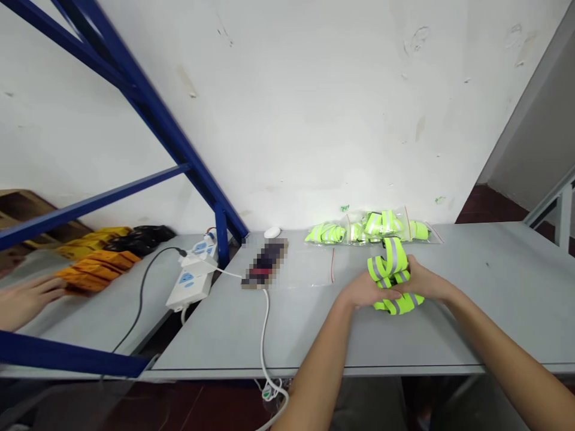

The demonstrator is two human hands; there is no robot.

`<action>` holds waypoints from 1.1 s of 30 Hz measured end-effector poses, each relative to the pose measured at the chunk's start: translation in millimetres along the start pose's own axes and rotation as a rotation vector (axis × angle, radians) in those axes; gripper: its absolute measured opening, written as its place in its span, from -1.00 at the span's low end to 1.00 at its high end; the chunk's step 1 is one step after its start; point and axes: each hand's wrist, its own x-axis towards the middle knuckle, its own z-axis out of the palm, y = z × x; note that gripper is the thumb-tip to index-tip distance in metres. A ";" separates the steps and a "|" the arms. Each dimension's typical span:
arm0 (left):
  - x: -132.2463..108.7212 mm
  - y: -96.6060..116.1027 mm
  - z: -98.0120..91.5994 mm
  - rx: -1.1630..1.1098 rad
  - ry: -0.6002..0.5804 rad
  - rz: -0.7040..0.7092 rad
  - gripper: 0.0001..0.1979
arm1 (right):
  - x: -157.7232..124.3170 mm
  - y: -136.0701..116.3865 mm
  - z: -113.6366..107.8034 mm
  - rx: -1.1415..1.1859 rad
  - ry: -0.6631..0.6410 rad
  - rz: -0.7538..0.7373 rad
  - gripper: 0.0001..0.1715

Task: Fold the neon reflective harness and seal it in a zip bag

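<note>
A neon yellow reflective band with silver stripes [392, 272] is bunched up in loops on the grey table [489, 287]. My left hand [368, 290] and my right hand [424, 281] grip it from either side, fingers meeting in its middle. Its lower loop rests on the tabletop. Just behind it lie several similar bands in clear plastic bags [372, 228]. A flat clear bag [321, 269] with a red seal line lies to the left of my hands.
A blurred phone [265, 263] on a white cable and a white mouse [272, 232] sit left of my hands. Further left are a power strip [191, 287], orange packets [96, 272], and another person's hand [29, 299]. A blue steel rack frame [153, 102] crosses the left side.
</note>
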 end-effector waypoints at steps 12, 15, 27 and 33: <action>6.2 -12.5 0.8 -0.118 0.059 0.022 -0.49 | -46.5 42.2 38.4 0.051 0.440 -0.250 -0.40; 7.6 -11.9 4.0 -0.121 0.088 0.024 -0.47 | -48.3 46.6 41.4 0.026 0.516 -0.268 -0.39; 12.8 -15.4 11.9 -0.127 0.198 -0.046 -0.56 | -40.2 28.7 55.1 -0.350 0.607 -0.355 -0.45; 9.7 -8.5 6.1 -0.122 0.139 -0.075 -0.60 | -51.8 20.4 62.4 -0.361 0.462 -0.592 -0.42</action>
